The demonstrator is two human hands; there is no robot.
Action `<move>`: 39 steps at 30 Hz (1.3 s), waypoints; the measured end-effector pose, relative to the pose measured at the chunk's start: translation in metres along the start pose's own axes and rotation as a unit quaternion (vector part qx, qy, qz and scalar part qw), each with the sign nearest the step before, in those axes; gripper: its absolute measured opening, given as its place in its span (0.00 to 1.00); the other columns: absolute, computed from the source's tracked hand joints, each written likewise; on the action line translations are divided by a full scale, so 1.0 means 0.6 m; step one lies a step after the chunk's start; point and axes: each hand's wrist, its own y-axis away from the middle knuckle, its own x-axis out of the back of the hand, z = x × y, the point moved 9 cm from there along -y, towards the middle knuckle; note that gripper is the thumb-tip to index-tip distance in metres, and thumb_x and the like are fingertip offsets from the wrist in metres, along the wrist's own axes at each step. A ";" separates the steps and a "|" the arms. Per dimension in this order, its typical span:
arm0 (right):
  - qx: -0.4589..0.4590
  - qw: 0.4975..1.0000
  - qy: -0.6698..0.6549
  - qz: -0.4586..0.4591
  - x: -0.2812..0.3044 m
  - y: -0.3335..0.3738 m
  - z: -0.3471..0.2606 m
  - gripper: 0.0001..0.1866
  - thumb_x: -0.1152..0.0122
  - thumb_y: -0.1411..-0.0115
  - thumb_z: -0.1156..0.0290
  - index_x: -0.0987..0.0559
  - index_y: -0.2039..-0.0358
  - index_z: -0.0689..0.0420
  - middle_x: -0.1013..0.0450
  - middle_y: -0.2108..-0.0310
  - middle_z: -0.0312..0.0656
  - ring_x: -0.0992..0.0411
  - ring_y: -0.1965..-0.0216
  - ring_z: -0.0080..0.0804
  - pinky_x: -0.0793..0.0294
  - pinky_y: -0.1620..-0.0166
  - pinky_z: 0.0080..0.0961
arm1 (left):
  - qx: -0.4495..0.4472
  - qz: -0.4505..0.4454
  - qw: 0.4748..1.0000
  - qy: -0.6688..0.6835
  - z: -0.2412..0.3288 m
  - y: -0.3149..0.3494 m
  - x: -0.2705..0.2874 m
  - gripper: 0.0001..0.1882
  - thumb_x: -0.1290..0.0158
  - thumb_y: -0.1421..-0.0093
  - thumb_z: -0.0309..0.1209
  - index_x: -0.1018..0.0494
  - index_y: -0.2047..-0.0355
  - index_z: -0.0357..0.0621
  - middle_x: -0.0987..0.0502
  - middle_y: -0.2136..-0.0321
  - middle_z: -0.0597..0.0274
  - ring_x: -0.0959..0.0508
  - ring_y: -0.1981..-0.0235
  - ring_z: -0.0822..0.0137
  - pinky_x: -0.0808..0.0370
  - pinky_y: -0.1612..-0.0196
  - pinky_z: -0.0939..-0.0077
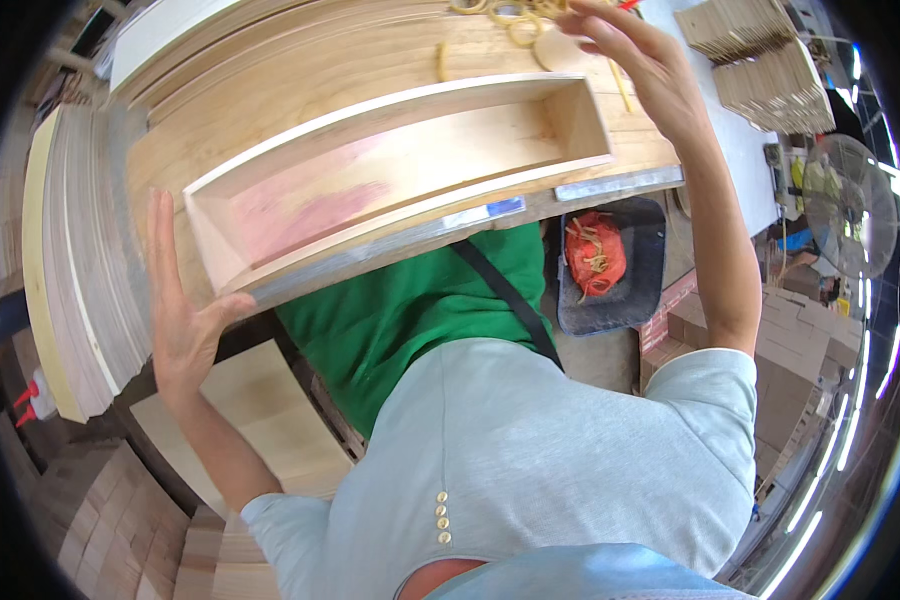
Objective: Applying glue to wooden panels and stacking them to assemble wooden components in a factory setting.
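Note:
A long, shallow open wooden box [370,205] lies on the wooden workbench [450,70], with a pinkish stain on its bottom board. At its left end my left hand [185,330] is open, fingers stretched along the outside of the end board and thumb apart near the front corner. My right hand [650,70] is raised above the bench beyond the box's right end. Its fingers are extended and apart, and nothing shows in them. Close to those fingers lie several yellowish tape-like rings [515,22] and a strip [620,85].
Stacked boards [80,260] stand left of the bench. A dark bin [615,300] holding a red bag sits below its front edge. Bundled wooden pieces [770,85] are at the far right, with cartons [795,345] and a fan [850,205] beyond.

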 end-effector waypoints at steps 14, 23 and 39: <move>-0.104 0.983 -0.070 -0.131 -0.022 0.115 0.157 0.42 0.36 0.45 0.54 0.43 0.32 0.44 0.45 0.33 0.36 0.43 0.36 0.36 0.44 0.35 0.34 | -0.038 -0.115 0.987 -0.110 0.062 -0.049 -0.059 0.60 0.32 0.70 0.38 0.46 0.34 0.44 0.45 0.37 0.50 0.45 0.35 0.51 0.49 0.32 0.59; -0.179 0.965 -0.182 -0.066 -0.027 0.104 0.193 0.30 0.50 0.35 0.47 0.33 0.38 0.50 0.32 0.44 0.41 0.32 0.47 0.31 0.28 0.47 0.32 | -0.031 -0.100 0.989 -0.101 0.059 -0.046 -0.055 0.64 0.33 0.75 0.42 0.47 0.34 0.44 0.45 0.37 0.50 0.46 0.34 0.52 0.49 0.32 0.59; -0.264 0.953 -0.022 -0.150 -0.013 0.042 0.190 0.26 0.41 0.40 0.53 0.22 0.51 0.61 0.24 0.56 0.45 0.25 0.55 0.31 0.19 0.72 0.25 | 0.008 -0.101 0.992 -0.072 0.048 -0.048 -0.055 0.61 0.33 0.75 0.29 0.47 0.34 0.46 0.44 0.38 0.53 0.44 0.36 0.52 0.45 0.33 0.62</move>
